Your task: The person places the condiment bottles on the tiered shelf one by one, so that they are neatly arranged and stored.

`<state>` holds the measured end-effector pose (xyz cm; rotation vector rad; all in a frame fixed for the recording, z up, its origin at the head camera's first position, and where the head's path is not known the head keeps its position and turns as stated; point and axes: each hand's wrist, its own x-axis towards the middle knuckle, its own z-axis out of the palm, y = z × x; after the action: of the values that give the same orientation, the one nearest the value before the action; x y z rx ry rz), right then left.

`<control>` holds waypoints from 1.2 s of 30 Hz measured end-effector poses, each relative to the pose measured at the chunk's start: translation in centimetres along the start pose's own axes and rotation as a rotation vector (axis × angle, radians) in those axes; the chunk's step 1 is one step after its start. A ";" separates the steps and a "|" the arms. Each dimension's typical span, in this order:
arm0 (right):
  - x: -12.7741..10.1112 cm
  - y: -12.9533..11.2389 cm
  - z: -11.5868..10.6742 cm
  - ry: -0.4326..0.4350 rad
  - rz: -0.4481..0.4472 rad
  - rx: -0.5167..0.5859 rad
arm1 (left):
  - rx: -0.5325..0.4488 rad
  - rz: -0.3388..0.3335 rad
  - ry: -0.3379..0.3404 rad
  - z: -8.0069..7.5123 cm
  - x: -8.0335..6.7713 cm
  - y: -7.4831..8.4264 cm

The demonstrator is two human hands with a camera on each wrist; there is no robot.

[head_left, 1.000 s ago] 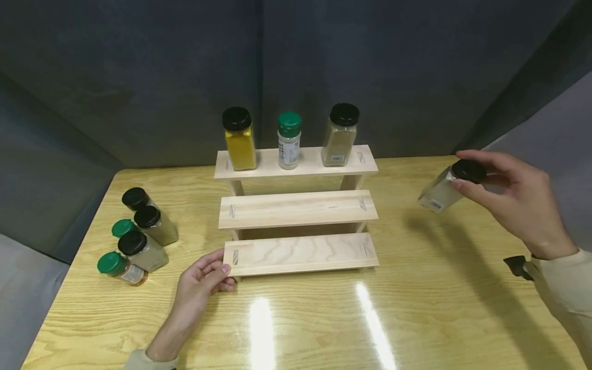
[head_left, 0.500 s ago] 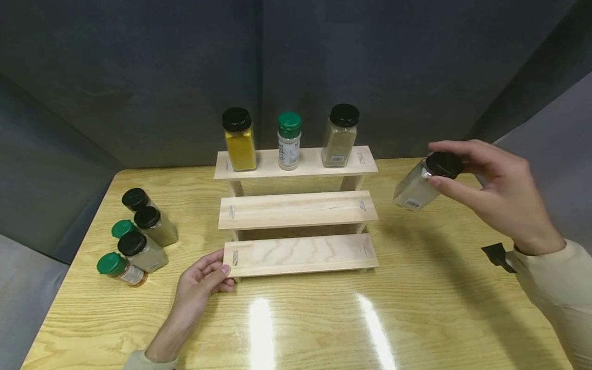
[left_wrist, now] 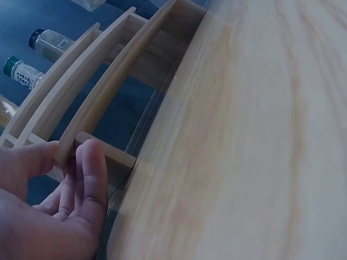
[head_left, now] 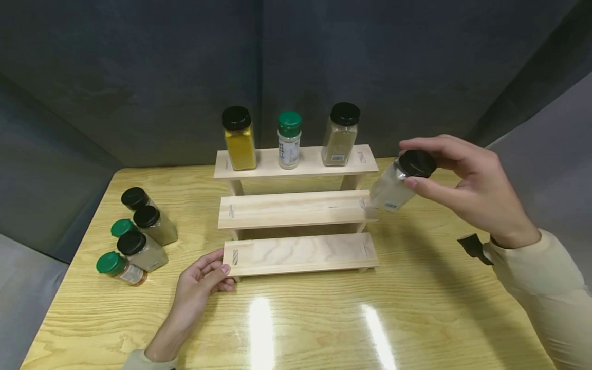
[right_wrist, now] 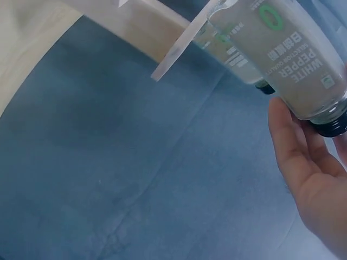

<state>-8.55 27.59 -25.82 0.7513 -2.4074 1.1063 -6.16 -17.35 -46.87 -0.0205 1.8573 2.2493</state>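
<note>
head: high, front | wrists: close, low | shared: rack [head_left: 296, 210]

Readable only on the label of the clear spice jar [right_wrist: 282, 59] held by the right hand [right_wrist: 312, 173]: "WHITE PEPPER", with smaller print and a green ring mark beside it.

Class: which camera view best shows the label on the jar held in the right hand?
The right wrist view: the held jar fills it, its label reading "WHITE PEPPER". The head view shows the whole jar, label illegible. The left wrist view omits it.
</note>
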 end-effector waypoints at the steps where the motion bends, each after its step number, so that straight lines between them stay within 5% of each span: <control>1: 0.1 0.0 0.2 -0.003 -0.010 0.008 | 0.000 -0.002 0.001 0.0 0.0 0.0; 23: 2.2 0.2 3.4 -0.097 -0.161 0.073 | -0.011 -0.001 0.016 0.0 0.0 0.0; 36: 2.4 0.5 4.8 -0.117 -0.137 0.074 | 0.006 0.005 0.015 0.0 0.0 -0.1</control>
<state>-11.31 23.32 -27.75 1.0154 -2.3789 1.1293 -6.14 -17.33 -46.93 -0.0319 1.8731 2.2530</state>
